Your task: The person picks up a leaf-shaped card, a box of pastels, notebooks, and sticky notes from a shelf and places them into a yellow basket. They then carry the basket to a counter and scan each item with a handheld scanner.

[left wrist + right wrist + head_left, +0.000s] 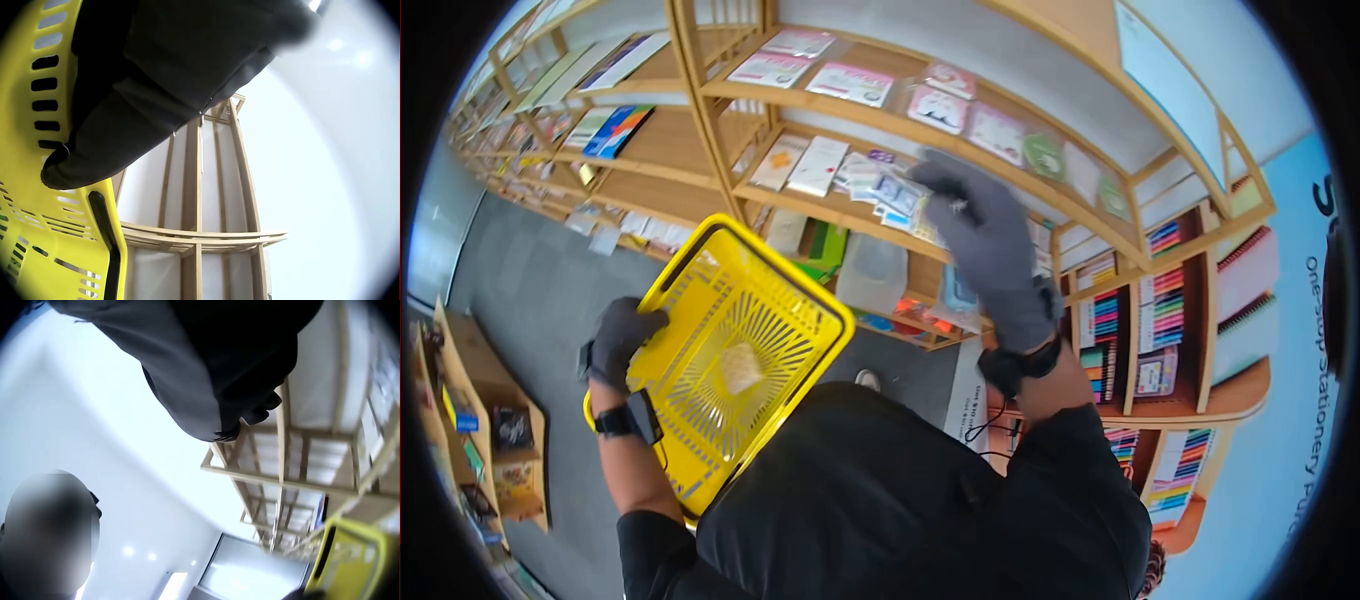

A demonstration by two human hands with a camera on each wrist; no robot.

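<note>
My gloved left hand [625, 340] holds a yellow plastic shopping basket [19, 144] by its side, with the thumb [75, 162] over the slotted wall. The basket is tilted toward me, and a small pale tan flat item [742, 368] lies on its slotted bottom. My gloved right hand [985, 225] is raised in front of the wooden shelves, blurred, its fingers loosely bent and nothing visible in them. Behind it, small packets [895, 193] lie on the middle shelf. From the right wrist view, the same hand [219, 369] appears dark against the ceiling.
Wooden shelving [715, 90] runs across the front with flat packs [850, 83] and a clear plastic bin [872, 272]. Coloured pens [1168, 310] fill a rack at the right. A low wooden display unit [500, 400] stands at the left on the grey floor [550, 270].
</note>
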